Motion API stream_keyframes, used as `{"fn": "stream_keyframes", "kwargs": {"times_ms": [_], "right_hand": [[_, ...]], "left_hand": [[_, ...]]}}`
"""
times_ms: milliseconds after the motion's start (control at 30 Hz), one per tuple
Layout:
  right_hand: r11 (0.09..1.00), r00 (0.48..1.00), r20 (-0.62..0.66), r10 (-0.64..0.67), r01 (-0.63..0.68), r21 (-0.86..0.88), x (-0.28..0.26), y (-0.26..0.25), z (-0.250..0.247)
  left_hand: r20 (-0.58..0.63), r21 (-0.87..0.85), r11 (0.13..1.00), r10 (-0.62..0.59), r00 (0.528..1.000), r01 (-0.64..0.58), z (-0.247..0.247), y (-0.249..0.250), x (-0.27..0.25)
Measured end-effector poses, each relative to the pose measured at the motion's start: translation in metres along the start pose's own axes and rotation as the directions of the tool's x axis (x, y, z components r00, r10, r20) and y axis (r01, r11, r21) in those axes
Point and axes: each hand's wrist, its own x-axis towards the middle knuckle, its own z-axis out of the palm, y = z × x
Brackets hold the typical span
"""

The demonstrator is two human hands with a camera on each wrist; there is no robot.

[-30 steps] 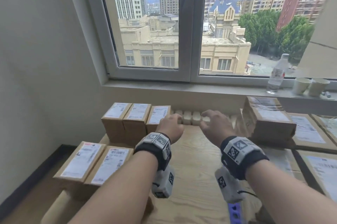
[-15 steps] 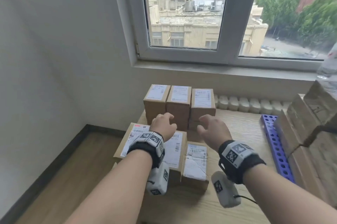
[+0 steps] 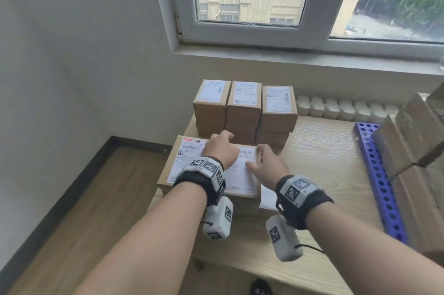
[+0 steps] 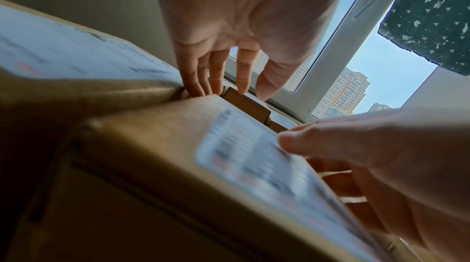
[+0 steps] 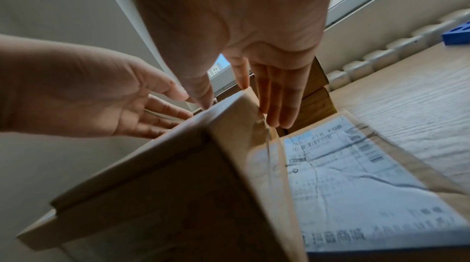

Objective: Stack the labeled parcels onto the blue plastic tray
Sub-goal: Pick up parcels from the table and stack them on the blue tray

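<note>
Two flat labelled parcels lie side by side at the table's front left. My left hand (image 3: 219, 148) (image 4: 216, 73) reaches over the right-hand parcel (image 3: 240, 179) (image 4: 190, 155), straight fingertips in the gap beside the left-hand parcel (image 3: 185, 162) (image 4: 63, 51). My right hand (image 3: 265, 162) (image 5: 274, 95) has its thumb on the label, its straight fingers down the parcel's right side. A lower parcel (image 3: 268, 198) (image 5: 356, 186) lies just to the right. The blue plastic tray (image 3: 374, 170) (image 5: 457, 33) sits at the table's right, bearing stacked cardboard boxes (image 3: 413, 141).
Stacks of small labelled boxes (image 3: 243, 102) stand just behind my hands. A row of white rounded blocks (image 3: 336, 108) lines the back of the wooden table (image 3: 324, 150) under the window. Bare tabletop lies between the parcels and the tray. The floor drops away on the left.
The head view has swung left and down. Both hands drew back from the small boxes at the rear and came down onto the nearer flat parcel.
</note>
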Motion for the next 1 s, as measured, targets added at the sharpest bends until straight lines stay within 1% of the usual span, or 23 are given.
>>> {"fn": "stream_keyframes", "kwargs": {"times_ms": [100, 167, 233, 300, 367, 433, 533, 633, 733, 867, 900, 1000], "right_hand": [[1.0, 1.0, -0.011, 0.015, -0.015, 0.019, 0.004, 0.007, -0.003], [0.998, 1.0, -0.016, 0.022, -0.021, 0.055, 0.007, 0.013, -0.005], [0.988, 0.998, -0.008, 0.067, -0.065, 0.138, 0.009, 0.022, -0.006], [0.971, 0.991, 0.014, 0.132, -0.132, 0.2, 0.01, 0.031, -0.002], [0.956, 0.985, 0.046, 0.165, -0.171, 0.24, 0.01, 0.039, 0.003], [0.946, 0.984, 0.064, 0.164, -0.175, 0.272, 0.008, 0.043, 0.007], [0.93, 0.982, 0.105, 0.156, -0.182, 0.318, 0.006, 0.048, 0.008], [0.864, 0.96, 0.196, 0.202, -0.269, 0.426, 0.003, 0.051, 0.007], [0.775, 0.949, 0.233, 0.214, -0.31, 0.55, -0.001, 0.053, 0.004], [0.736, 0.963, 0.19, 0.193, -0.27, 0.62, -0.007, 0.06, -0.001], [0.714, 0.968, 0.168, 0.186, -0.25, 0.654, -0.008, 0.062, -0.004], [0.605, 0.981, 0.107, 0.161, -0.183, 0.775, -0.016, 0.067, -0.018]], "left_hand": [[0.016, -0.012, 1.0, -0.015, 1.0, 0.015, 0.003, 0.002, 0.003], [0.052, 0.002, 0.999, -0.035, 0.998, 0.035, 0.007, 0.002, 0.004], [0.095, 0.007, 0.998, -0.07, 0.993, 0.07, 0.012, 0.002, 0.005], [0.113, -0.003, 0.994, -0.107, 0.988, 0.108, 0.016, 0.003, 0.005], [0.108, -0.041, 0.987, -0.148, 0.983, 0.153, 0.02, 0.004, 0.006], [0.112, -0.114, 0.97, -0.202, 0.973, 0.215, 0.028, 0.002, 0.005], [0.174, -0.201, 0.938, -0.249, 0.953, 0.282, 0.039, -0.001, 0.006], [0.215, -0.252, 0.923, -0.24, 0.947, 0.291, 0.042, -0.003, 0.004], [0.233, -0.338, 0.887, -0.244, 0.941, 0.314, 0.043, -0.006, 0.003], [0.213, -0.503, 0.817, -0.199, 0.957, 0.282, 0.042, -0.002, -0.001], [0.201, -0.551, 0.793, -0.177, 0.964, 0.26, 0.041, 0.0, -0.003], [0.139, -0.681, 0.713, -0.102, 0.985, 0.17, 0.038, 0.005, -0.008]]}}
